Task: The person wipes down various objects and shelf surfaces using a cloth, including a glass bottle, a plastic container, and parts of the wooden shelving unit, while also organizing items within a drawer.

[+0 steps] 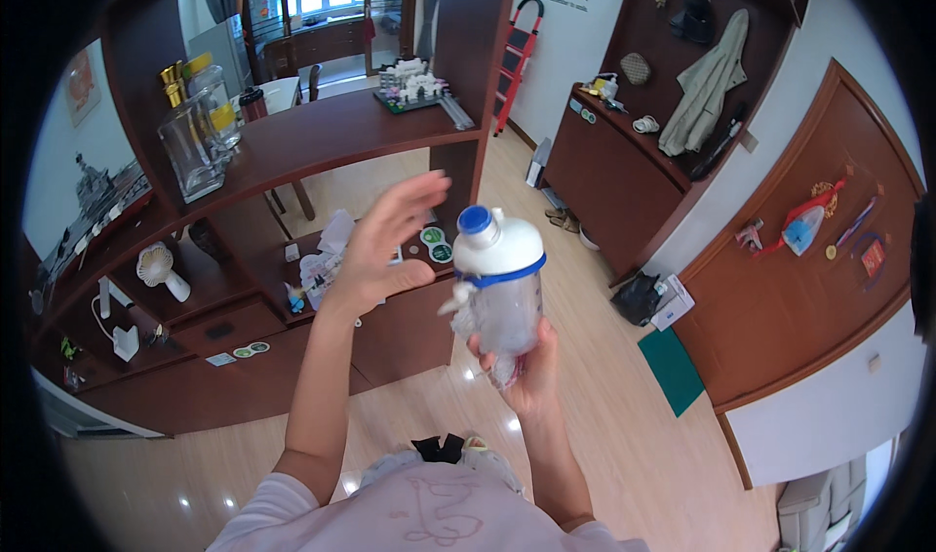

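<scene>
A clear plastic water bottle [504, 314] with a white lid [508, 245] and a blue cap [474, 219] is held up in front of me, slightly tilted. My right hand [528, 376] grips it near its lower end, fingers wrapped around the back. A blue band [512, 272] circles the bottle below the lid. Something white and fluffy [459, 307] hangs at the bottle's left side; what it is, I cannot tell. My left hand [391, 245] is raised to the left of the bottle, fingers apart, holding nothing and not touching it.
A dark wooden shelf unit [351, 128] stands ahead, bearing glass bottles [194, 146], a toy-brick model [413, 87] and a handheld fan [162, 270]. To the right are a shoe cabinet [618, 179], a black bag [638, 298] on the floor, a green mat [671, 369] and a wooden door [819, 259].
</scene>
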`<state>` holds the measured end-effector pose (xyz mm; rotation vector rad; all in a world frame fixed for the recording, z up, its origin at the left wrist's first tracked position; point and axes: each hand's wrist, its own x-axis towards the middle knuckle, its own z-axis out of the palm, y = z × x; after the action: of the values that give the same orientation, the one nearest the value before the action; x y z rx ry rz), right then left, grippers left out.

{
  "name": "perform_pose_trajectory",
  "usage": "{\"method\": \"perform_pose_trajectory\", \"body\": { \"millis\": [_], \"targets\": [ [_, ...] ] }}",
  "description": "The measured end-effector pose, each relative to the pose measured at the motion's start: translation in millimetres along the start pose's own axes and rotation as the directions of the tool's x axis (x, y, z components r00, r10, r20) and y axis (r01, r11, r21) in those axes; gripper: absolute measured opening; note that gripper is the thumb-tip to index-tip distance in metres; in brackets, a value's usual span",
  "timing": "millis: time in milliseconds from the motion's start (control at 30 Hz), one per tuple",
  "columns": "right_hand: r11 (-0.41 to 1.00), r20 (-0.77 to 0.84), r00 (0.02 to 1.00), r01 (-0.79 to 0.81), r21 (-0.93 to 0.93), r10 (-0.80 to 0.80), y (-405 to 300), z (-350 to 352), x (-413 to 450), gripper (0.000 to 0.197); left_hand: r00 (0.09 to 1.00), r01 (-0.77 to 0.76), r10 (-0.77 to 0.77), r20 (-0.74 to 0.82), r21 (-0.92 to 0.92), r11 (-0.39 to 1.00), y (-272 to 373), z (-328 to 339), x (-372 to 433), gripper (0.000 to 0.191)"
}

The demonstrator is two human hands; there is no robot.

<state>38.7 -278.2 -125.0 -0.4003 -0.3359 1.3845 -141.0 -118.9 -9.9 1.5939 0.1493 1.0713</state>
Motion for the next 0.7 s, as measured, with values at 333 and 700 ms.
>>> {"method": "perform_pose_trajectory", "body": {
  "millis": [333, 700],
  "targets": [
    [0.972, -0.010, 0.973, -0.229, -0.054, 0.229, 37, 20, -19, 0.090, 0.910, -0.126, 0.126, 0.394, -0.025, 0.992, -1, -1, 10, 0.055],
    [0.941, 0.120, 0.986, -0.067, -0.331, 0.113, 64, 45, -18, 0.099, 0.957, -0.167, 0.147, 0.252, 0.059, 0.984, 18, -11, -27, 0.053]
  ]
}}
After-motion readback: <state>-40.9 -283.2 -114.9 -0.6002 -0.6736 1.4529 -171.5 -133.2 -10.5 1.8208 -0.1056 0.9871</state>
